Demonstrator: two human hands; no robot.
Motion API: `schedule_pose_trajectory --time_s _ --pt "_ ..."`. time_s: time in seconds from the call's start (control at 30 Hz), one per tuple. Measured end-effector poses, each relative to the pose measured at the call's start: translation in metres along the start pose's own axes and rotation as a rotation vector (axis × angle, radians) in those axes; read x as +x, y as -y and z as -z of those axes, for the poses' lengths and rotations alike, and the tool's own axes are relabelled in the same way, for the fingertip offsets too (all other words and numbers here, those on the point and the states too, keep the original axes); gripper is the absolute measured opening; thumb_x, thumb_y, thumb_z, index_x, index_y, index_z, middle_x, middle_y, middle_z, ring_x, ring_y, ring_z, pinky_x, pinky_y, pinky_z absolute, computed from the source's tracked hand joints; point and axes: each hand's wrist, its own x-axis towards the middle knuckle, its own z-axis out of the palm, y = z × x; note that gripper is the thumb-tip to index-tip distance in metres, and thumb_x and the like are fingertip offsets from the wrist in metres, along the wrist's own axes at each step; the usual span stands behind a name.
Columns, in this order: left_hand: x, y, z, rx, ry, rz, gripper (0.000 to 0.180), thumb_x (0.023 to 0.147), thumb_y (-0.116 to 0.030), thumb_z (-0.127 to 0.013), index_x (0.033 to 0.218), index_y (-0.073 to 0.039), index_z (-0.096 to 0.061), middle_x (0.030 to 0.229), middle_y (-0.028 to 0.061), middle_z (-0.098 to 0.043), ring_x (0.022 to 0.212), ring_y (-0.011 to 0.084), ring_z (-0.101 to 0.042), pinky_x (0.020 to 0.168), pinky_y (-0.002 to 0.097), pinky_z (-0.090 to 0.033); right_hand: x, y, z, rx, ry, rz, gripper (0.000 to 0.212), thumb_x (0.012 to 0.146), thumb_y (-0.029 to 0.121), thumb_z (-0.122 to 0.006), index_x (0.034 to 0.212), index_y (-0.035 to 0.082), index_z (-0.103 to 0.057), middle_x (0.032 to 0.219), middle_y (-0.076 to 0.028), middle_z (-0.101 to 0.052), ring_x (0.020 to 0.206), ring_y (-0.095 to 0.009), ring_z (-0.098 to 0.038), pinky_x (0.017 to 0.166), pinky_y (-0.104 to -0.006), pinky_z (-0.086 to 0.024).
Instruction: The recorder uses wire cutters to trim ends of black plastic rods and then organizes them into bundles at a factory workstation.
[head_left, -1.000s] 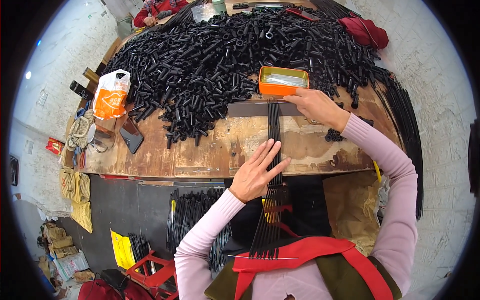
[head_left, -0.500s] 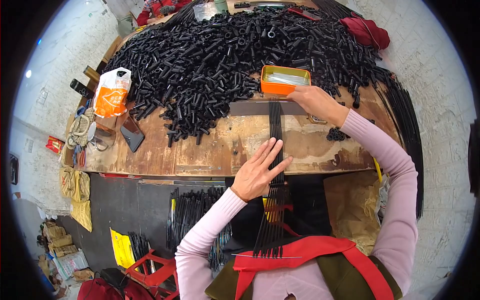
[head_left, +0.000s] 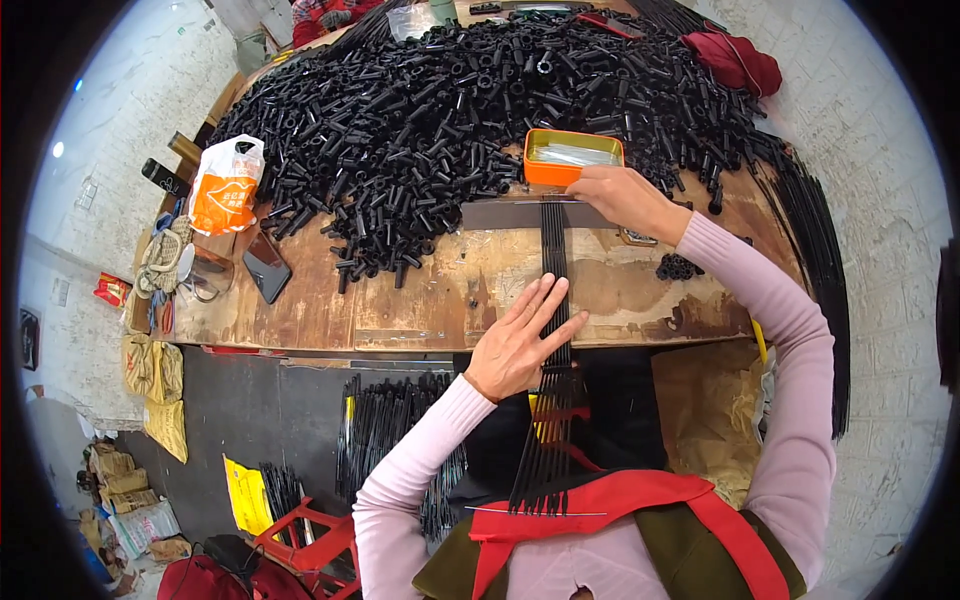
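A row of thin black rods (head_left: pixel 553 248) lies side by side across the near table edge, fanning out down to my lap. My left hand (head_left: pixel 518 338) rests flat on them with its fingers stretched. A thin straight metal wire (head_left: pixel 535 513) crosses their near ends at my red apron. Their far ends lie on a dark flat strip (head_left: pixel 500 215). Just right of those ends, my right hand (head_left: pixel 622 200) is closed in a pinch above the strip; what its fingertips hold is hidden. Behind it stands an orange tin (head_left: pixel 555 173) with thin pale sticks inside.
A large heap of short black tubular parts (head_left: pixel 420 130) covers the table's far side. At left are a phone (head_left: pixel 266 268), a white-and-orange bag (head_left: pixel 225 187) and coiled rope (head_left: pixel 162 255). Long black rods (head_left: pixel 822 250) hang over the right edge. Another person's sleeve (head_left: pixel 305 22) shows far off.
My right hand has shifted slightly left along the strip, closer to the rods' far ends. My left hand has stayed flat on the rods.
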Motion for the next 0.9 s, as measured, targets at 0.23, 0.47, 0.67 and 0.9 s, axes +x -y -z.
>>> schedule_pose_trajectory --time_s 0.23,0.47,0.67,0.9 --pt "-0.001 -0.001 0.0 -0.016 -0.002 0.004 0.082 0.063 0.005 -0.059 0.14 -0.017 -0.05 0.153 0.0219 -0.034 0.143 0.037 -0.031 0.119 0.0463 -0.025 0.009 0.006 -0.001 0.171 -0.071 -0.003 0.016 0.086 0.007 -0.062 0.1 0.0 -0.067 0.094 -0.016 -0.068 0.09 -0.034 -0.065 0.08 -0.041 -0.052" --pt "0.003 -0.01 0.008 0.007 0.004 -0.007 0.085 0.063 0.006 -0.059 0.143 -0.018 -0.047 0.154 0.0215 -0.031 0.145 0.0375 -0.028 0.119 0.0475 -0.024 -0.003 -0.001 0.002 -0.086 0.019 -0.075 0.017 0.088 0.011 -0.06 0.098 -0.001 -0.065 0.087 -0.02 -0.067 0.085 -0.038 -0.064 0.078 -0.046 -0.051" --pt "-0.011 0.0 0.058 -0.009 0.079 0.255 0.073 0.076 -0.009 -0.071 0.143 -0.014 -0.044 0.155 0.0202 -0.029 0.145 0.0382 -0.026 0.12 0.0465 -0.022 -0.023 0.076 0.068 0.39 0.222 -0.044 0.049 0.089 0.017 -0.064 0.134 0.003 -0.052 0.128 -0.019 -0.059 0.118 -0.03 -0.058 0.098 -0.0385 -0.046" --pt "0.077 0.082 -0.013 -0.236 -0.102 -0.085 0.037 0.092 -0.015 -0.061 0.127 -0.005 -0.057 0.142 0.0208 -0.048 0.142 0.0357 -0.033 0.117 0.0459 -0.027 -0.084 0.177 0.009 0.84 0.402 -0.177 0.041 0.095 0.02 -0.062 0.133 0.006 -0.055 0.132 -0.011 -0.06 0.121 -0.021 -0.057 0.104 -0.0332 -0.042"
